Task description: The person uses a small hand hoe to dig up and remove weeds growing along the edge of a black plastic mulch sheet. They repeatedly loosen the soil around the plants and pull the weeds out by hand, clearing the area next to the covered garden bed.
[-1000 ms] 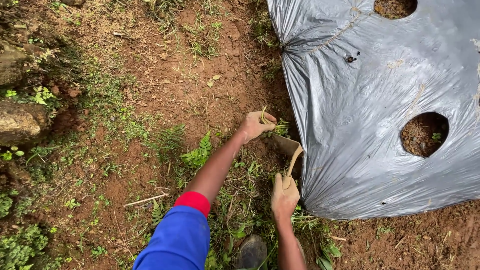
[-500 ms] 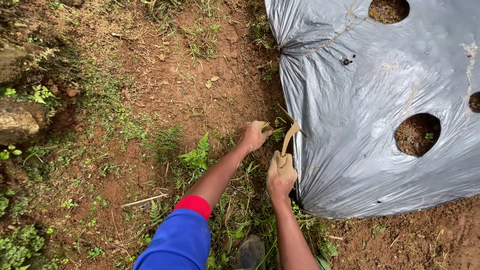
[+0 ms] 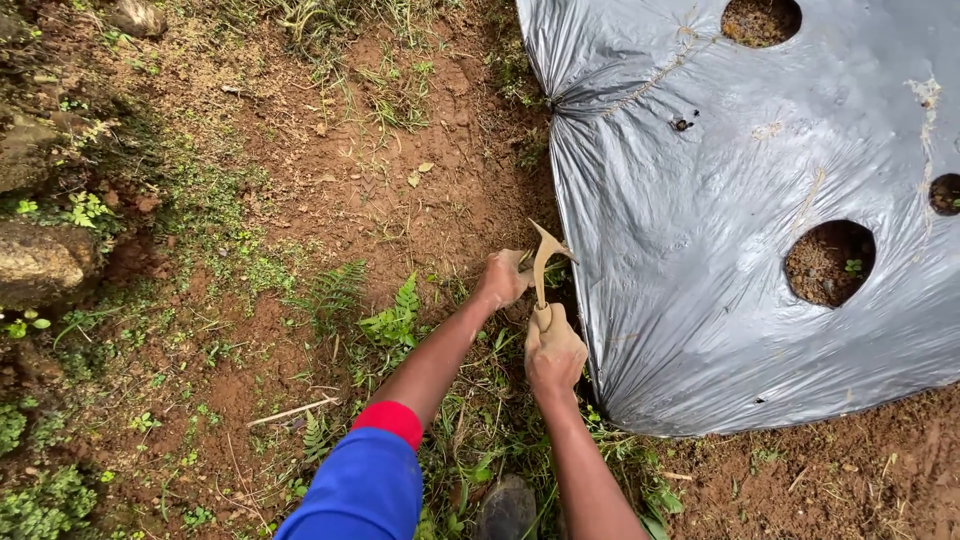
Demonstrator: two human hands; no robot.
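My right hand (image 3: 555, 352) grips the handle of a small muddy hand hoe (image 3: 543, 262), its curved blade pointing up beside the edge of a grey plastic mulch sheet (image 3: 720, 200). My left hand (image 3: 503, 277) is closed on weeds at the ground just left of the blade, by the sheet's edge. My left arm wears a blue sleeve with a red cuff (image 3: 392, 420). Both hands are coated in soil.
Round planting holes (image 3: 829, 262) are cut in the sheet, one holding a tiny seedling. Red-brown soil with ferns (image 3: 395, 318) and grass lies left. Rocks (image 3: 40, 262) sit at the far left. A muddy shoe (image 3: 505, 508) shows at the bottom.
My right hand has raised the hoe up and toward the left hand. The left hand has stayed at the sheet's edge, closed on weeds. The view has shifted slightly.
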